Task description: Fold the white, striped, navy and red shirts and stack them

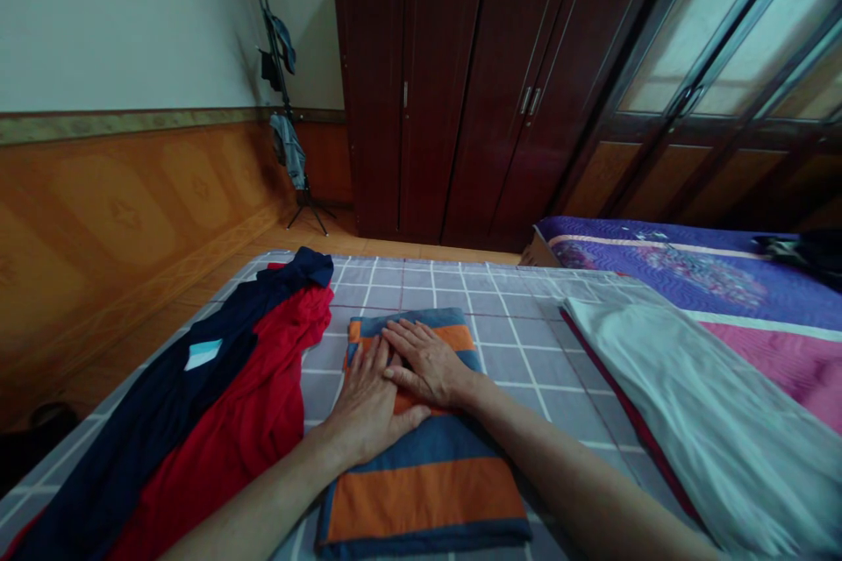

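Observation:
A folded garment with blue and orange stripes lies flat on the grey checked bedspread. My left hand rests palm down on it, fingers stretched out and thumb apart. My right hand also lies flat on the cloth, its fingers partly over those of my left hand. Neither hand grips the fabric; both press on its upper half. The palms and the cloth under them are hidden.
Left of the hands lie a navy garment and a red garment. At the right is a pale garment with a dark red edge beneath. Beyond the bed stand a wardrobe, a coat rack and a purple-covered bed.

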Action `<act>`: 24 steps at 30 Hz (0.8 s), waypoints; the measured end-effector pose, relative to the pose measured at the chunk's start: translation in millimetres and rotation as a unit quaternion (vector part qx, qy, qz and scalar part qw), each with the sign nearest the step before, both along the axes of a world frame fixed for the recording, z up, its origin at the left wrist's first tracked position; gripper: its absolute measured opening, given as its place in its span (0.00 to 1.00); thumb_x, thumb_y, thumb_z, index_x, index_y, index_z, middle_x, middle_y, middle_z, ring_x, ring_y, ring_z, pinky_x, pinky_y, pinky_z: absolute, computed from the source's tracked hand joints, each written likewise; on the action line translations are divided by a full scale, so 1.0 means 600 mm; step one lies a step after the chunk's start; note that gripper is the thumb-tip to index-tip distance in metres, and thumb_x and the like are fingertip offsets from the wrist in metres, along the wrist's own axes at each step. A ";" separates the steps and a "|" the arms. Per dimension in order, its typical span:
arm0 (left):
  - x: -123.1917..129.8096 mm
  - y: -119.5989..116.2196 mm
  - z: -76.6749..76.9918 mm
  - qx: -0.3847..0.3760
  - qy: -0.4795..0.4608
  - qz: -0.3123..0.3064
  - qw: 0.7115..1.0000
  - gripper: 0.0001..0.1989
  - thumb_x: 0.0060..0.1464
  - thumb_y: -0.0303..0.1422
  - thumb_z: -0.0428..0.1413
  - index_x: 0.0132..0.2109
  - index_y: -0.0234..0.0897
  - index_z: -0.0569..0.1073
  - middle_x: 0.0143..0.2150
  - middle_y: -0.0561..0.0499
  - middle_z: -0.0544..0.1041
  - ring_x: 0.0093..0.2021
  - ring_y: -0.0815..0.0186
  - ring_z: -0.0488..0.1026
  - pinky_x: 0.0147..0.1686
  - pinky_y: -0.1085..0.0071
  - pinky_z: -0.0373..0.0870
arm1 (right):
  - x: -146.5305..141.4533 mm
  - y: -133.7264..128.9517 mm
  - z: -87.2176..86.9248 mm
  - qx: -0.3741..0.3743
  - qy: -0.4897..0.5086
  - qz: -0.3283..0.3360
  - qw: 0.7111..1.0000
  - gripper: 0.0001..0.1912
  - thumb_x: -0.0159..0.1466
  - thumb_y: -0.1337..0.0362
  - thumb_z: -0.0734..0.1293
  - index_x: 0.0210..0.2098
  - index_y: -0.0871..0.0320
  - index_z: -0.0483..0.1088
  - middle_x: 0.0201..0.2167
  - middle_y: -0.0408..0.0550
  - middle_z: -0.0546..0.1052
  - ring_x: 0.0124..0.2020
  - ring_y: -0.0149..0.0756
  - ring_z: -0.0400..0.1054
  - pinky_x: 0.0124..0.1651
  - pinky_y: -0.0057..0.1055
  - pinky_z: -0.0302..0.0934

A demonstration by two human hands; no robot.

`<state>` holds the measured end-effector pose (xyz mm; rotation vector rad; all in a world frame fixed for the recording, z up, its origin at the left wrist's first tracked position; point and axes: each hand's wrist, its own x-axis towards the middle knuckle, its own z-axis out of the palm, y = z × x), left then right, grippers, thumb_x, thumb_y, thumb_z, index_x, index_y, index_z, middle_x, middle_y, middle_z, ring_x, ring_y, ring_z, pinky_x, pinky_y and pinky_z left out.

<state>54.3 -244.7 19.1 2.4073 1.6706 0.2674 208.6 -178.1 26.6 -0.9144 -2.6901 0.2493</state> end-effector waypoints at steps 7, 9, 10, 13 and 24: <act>-0.002 -0.002 0.000 0.001 0.005 0.026 1.000 0.46 0.50 0.60 0.46 0.66 0.30 0.54 0.68 0.34 0.45 0.67 0.40 0.37 0.61 0.42 0.44 | 0.014 0.005 -0.002 0.030 -0.017 -0.122 0.992 0.39 0.65 0.42 0.52 0.64 0.65 0.51 0.65 0.62 0.51 0.66 0.49 0.43 0.64 0.49 0.44; -0.001 -0.002 -0.004 0.006 0.004 0.032 0.999 0.47 0.50 0.60 0.47 0.67 0.31 0.52 0.69 0.35 0.46 0.67 0.41 0.38 0.61 0.43 0.44 | 0.014 -0.001 -0.003 0.025 -0.015 -0.074 0.997 0.38 0.65 0.42 0.52 0.65 0.62 0.50 0.66 0.58 0.52 0.66 0.47 0.43 0.64 0.47 0.44; -0.001 -0.002 -0.005 0.008 0.005 0.034 0.999 0.47 0.50 0.60 0.47 0.67 0.31 0.52 0.69 0.35 0.45 0.67 0.41 0.38 0.61 0.43 0.44 | 0.015 -0.001 -0.004 0.023 -0.019 -0.064 0.998 0.37 0.65 0.42 0.51 0.65 0.61 0.51 0.65 0.57 0.53 0.66 0.46 0.43 0.64 0.48 0.43; -0.004 -0.002 -0.001 0.000 0.011 0.029 1.000 0.47 0.50 0.61 0.46 0.67 0.31 0.52 0.69 0.35 0.43 0.67 0.41 0.37 0.62 0.44 0.43 | 0.026 0.011 -0.005 0.028 -0.042 -0.121 0.991 0.37 0.65 0.42 0.53 0.63 0.62 0.55 0.64 0.59 0.55 0.65 0.50 0.46 0.63 0.50 0.44; -0.050 0.045 -0.007 0.025 0.017 0.027 0.999 0.27 0.62 0.34 0.40 0.66 0.35 0.53 0.68 0.44 0.51 0.68 0.56 0.45 0.63 0.50 0.44 | -0.004 -0.020 -0.008 0.024 -0.030 -0.080 0.996 0.35 0.67 0.47 0.52 0.64 0.67 0.52 0.65 0.62 0.52 0.66 0.50 0.43 0.65 0.47 0.43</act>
